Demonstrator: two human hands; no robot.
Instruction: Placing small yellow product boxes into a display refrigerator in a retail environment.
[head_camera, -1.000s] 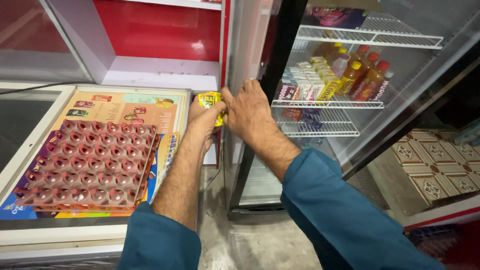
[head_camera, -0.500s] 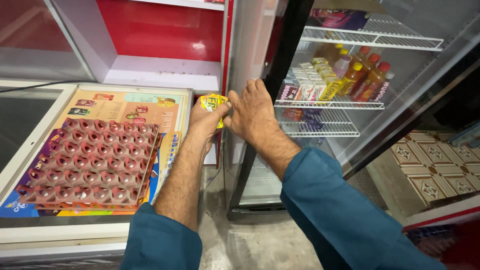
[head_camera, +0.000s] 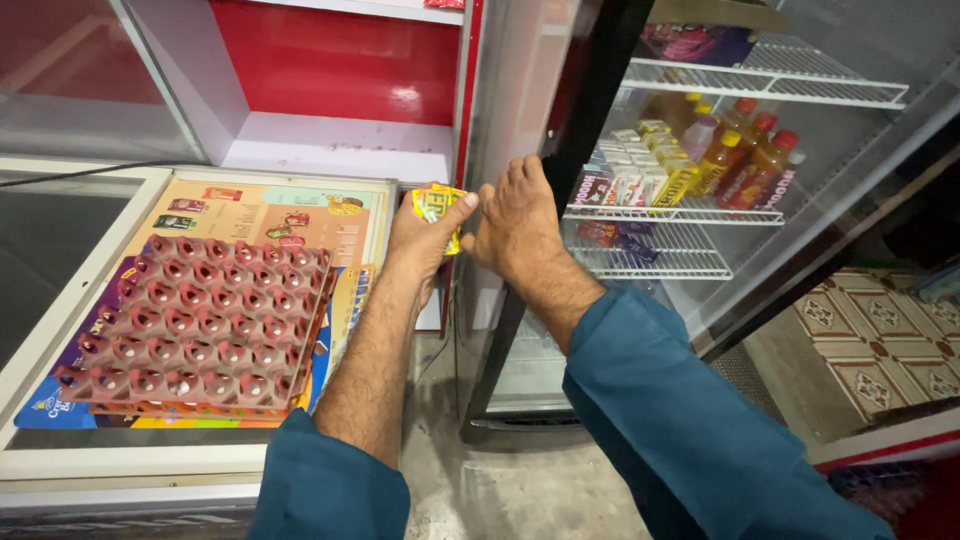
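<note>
My left hand (head_camera: 425, 238) holds a small yellow packet (head_camera: 434, 205) between thumb and fingers, raised in front of the edge of an open glass-door fridge (head_camera: 850, 180). My right hand (head_camera: 518, 220) is right beside it, fingers curled toward the packet from the right, touching or nearly touching it. Both forearms wear teal sleeves pushed up. The far side of the packet is hidden by my fingers.
A stack of reddish egg trays (head_camera: 195, 325) lies on a chest freezer lid (head_camera: 60, 300) at the left. Wire fridge shelves (head_camera: 680, 212) carry small juice cartons (head_camera: 650, 170) and orange bottles (head_camera: 745, 150). Patterned floor tiles (head_camera: 880, 345) show at the right.
Both hands with the yellow packet have stayed almost in place, rising slightly. My right hand's fingers have closed in more against the packet.
</note>
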